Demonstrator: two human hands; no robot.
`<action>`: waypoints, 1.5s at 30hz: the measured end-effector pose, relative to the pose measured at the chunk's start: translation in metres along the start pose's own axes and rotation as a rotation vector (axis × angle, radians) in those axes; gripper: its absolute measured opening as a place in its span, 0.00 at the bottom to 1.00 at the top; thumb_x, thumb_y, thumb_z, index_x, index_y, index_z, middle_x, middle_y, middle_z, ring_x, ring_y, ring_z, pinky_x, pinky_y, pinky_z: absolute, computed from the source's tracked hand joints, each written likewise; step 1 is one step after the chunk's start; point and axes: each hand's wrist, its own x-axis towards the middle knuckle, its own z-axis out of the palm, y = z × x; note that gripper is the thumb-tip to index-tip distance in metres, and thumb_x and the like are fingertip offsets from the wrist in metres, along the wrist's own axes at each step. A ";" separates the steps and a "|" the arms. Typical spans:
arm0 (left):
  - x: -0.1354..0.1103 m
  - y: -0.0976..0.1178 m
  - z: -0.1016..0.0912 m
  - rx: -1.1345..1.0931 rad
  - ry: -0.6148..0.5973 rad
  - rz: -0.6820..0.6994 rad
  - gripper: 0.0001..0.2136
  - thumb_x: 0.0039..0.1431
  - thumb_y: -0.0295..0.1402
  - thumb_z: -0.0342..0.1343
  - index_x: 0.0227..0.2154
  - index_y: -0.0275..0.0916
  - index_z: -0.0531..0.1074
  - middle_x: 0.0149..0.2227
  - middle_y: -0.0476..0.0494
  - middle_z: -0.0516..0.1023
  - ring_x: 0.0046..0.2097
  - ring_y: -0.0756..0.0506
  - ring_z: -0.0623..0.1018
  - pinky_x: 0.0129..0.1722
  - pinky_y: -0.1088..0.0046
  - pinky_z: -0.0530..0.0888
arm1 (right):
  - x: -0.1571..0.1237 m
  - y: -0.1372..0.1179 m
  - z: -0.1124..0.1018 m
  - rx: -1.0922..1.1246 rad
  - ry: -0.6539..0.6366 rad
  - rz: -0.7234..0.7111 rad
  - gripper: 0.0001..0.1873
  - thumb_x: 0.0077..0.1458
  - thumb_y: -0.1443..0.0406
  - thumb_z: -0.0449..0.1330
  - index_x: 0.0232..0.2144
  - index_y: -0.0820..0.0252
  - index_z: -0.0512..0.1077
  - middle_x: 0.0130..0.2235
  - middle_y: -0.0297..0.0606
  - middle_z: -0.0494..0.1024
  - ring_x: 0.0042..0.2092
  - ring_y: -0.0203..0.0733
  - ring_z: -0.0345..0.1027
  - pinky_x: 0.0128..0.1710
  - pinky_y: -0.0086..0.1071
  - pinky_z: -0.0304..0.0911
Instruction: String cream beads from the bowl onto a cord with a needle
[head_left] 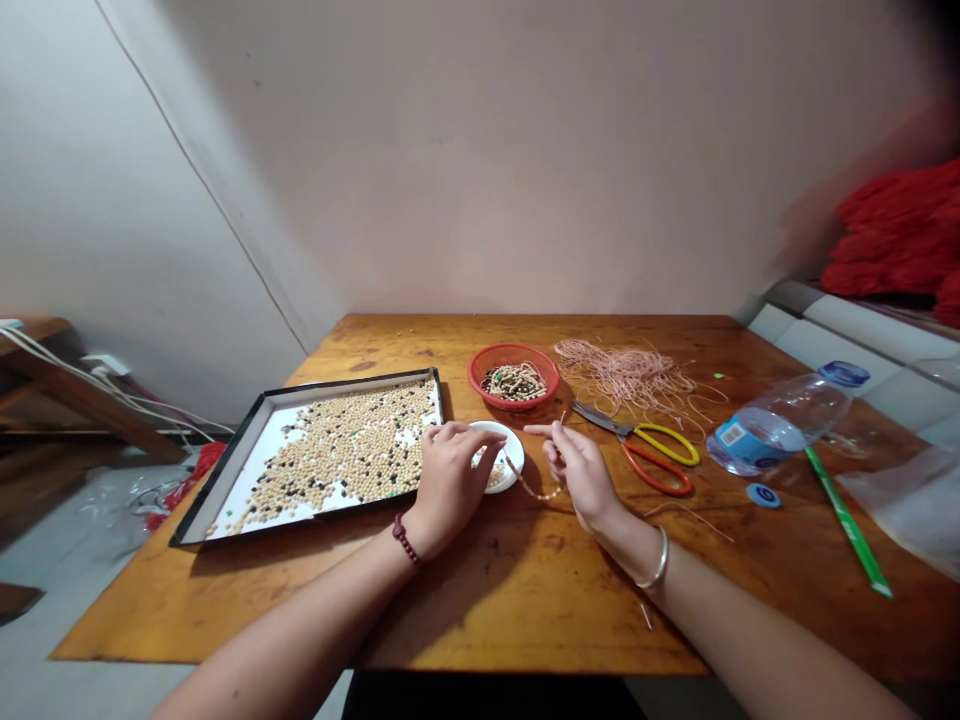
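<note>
A short string of small beads [541, 495] sags between my two hands. My left hand [452, 472] has its thumb and fingertips pinched at the string's upper left end, above a small white dish [516, 447] with some loose beads in it. My right hand [581, 470] has its index finger stretched toward the left, while its other fingers curl round the string's other end. Left of my left hand lies a black-edged tray [264, 410] spread with many beige and dark beads.
Behind the dish stands a red plastic basket [489, 392] of strung beads. Pink cord [626, 372] lies tangled at the back. Scissors [637, 440] rest right of my right hand. A plastic bottle [787, 418], a blue cap [763, 495] and a green strip [847, 525] are farther right.
</note>
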 end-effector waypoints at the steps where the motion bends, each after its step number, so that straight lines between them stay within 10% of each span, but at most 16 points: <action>1: 0.000 0.001 0.000 0.012 -0.009 0.004 0.06 0.61 0.35 0.55 0.34 0.46 0.77 0.35 0.47 0.81 0.39 0.43 0.75 0.44 0.61 0.61 | 0.000 0.000 -0.001 -0.040 0.032 -0.057 0.24 0.55 0.49 0.54 0.36 0.63 0.77 0.22 0.29 0.62 0.20 0.29 0.47 0.19 0.27 0.44; 7: -0.002 0.001 0.000 0.067 -0.062 0.023 0.05 0.60 0.35 0.56 0.33 0.47 0.77 0.34 0.49 0.82 0.39 0.43 0.75 0.49 0.58 0.59 | -0.006 -0.007 -0.002 -0.237 0.149 -0.356 0.22 0.63 0.55 0.47 0.44 0.59 0.76 0.45 0.43 0.77 0.46 0.43 0.67 0.48 0.37 0.60; 13: -0.004 0.000 0.003 0.058 -0.095 0.033 0.04 0.59 0.33 0.57 0.32 0.47 0.77 0.34 0.49 0.81 0.40 0.43 0.75 0.53 0.57 0.58 | -0.013 -0.007 -0.001 -0.198 0.211 -0.541 0.21 0.65 0.56 0.45 0.44 0.58 0.74 0.46 0.44 0.75 0.47 0.44 0.67 0.50 0.40 0.60; 20: -0.004 0.004 0.002 0.047 -0.146 0.126 0.06 0.61 0.34 0.55 0.33 0.47 0.77 0.33 0.49 0.81 0.41 0.43 0.74 0.53 0.56 0.56 | -0.011 -0.006 -0.001 -0.099 0.067 -0.251 0.22 0.60 0.49 0.50 0.36 0.59 0.75 0.23 0.31 0.62 0.21 0.32 0.52 0.20 0.28 0.49; 32: -0.005 0.007 -0.003 0.083 0.035 0.179 0.06 0.59 0.34 0.58 0.36 0.52 0.77 0.40 0.51 0.80 0.45 0.43 0.72 0.55 0.58 0.57 | -0.009 0.009 0.008 -0.195 -0.292 -0.032 0.26 0.56 0.45 0.50 0.22 0.59 0.67 0.18 0.31 0.63 0.20 0.34 0.55 0.21 0.28 0.51; 45: 0.001 0.004 -0.002 -0.110 0.137 -0.203 0.05 0.63 0.35 0.53 0.34 0.41 0.72 0.35 0.48 0.78 0.39 0.45 0.73 0.44 0.65 0.65 | -0.006 0.002 0.001 -0.274 0.198 -0.287 0.24 0.59 0.47 0.48 0.21 0.58 0.59 0.21 0.30 0.60 0.22 0.33 0.52 0.22 0.28 0.49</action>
